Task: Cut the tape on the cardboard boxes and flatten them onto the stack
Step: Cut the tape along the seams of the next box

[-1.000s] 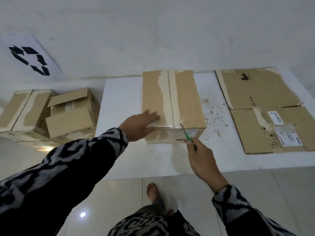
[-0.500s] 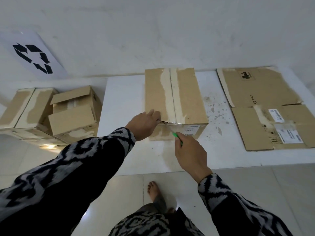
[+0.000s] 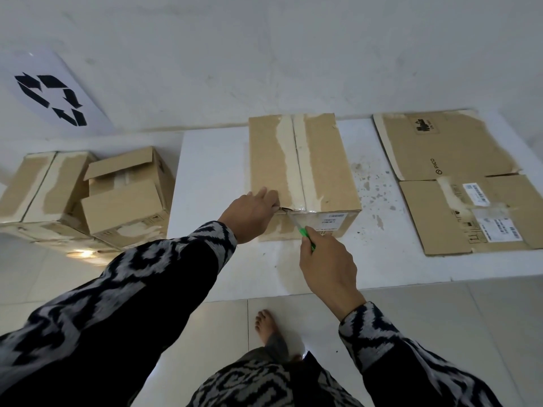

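Cardboard box stayed put because my left hand gripped its near flap while my right hand pinched the green cutter against its tape.

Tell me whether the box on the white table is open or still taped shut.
Shut: the box has flaps meeting flat, clear tape over the near edge.

bare white bench lies open left of the taped brown cardboard box; a speckled strip separates it from the flattened brown cardboard stack on the right. the white wall closes off the far side.
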{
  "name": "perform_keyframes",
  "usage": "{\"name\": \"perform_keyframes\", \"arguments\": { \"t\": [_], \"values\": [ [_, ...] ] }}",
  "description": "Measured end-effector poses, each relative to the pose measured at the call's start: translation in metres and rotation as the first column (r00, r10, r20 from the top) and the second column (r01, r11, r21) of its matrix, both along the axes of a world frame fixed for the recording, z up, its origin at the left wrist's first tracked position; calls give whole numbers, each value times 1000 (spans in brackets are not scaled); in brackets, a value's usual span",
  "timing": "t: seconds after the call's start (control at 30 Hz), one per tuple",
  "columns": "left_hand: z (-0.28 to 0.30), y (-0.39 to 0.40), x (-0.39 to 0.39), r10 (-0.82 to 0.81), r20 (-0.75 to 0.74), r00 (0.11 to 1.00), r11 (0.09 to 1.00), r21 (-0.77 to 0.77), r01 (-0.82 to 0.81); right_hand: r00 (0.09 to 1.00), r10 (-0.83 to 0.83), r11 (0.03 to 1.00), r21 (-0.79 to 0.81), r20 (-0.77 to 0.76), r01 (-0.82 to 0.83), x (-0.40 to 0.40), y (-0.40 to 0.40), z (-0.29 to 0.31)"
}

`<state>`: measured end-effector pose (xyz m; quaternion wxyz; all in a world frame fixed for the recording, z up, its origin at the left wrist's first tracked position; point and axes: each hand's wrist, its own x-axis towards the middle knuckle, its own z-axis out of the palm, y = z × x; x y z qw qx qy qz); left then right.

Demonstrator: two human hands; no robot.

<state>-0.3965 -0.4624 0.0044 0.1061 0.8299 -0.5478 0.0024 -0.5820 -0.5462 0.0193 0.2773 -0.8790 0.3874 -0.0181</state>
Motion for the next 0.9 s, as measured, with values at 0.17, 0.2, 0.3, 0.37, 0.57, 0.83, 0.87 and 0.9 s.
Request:
{"name": "perform_keyframes", "arguments": {
  "t": [0.17,0.2,0.3,0.37,0.57,0.83,0.87,0.9],
  "values": [
    [-2,0,2,-27,5,1000,999,-32,27,1000,-9,1000,11,-7,9,4,-1,-1],
    [-1,0,1,-33,12,999,998,-46,34,1000,-11,1000,14,-9,11,5,-1,-1],
    [0,0,0,-27,23,999,999,-37,28,1000,-12,1000,21,-28,13,8,-3,-1],
    [-2,-1,0,-18,32,999,1000,-19,19,999,2,1000,1,-42,-2,13,-4,-1],
    [-5,-1,0,-18,40,999,1000,-2,19,995,26,997,-70,-92,-32,17,-8,3],
    [-4,0,-1,-16,40,999,998,-55,18,992,30,997,-66,-126,-38,22,-12,8],
    [-4,0,0,-13,39,999,998,-59,16,990,24,997,-73,-141,-34,17,-13,9],
    [-4,0,0,-14,51,999,998,-62,17,988,18,996,-81,-153,-30,14,-14,9]
  ]
}}
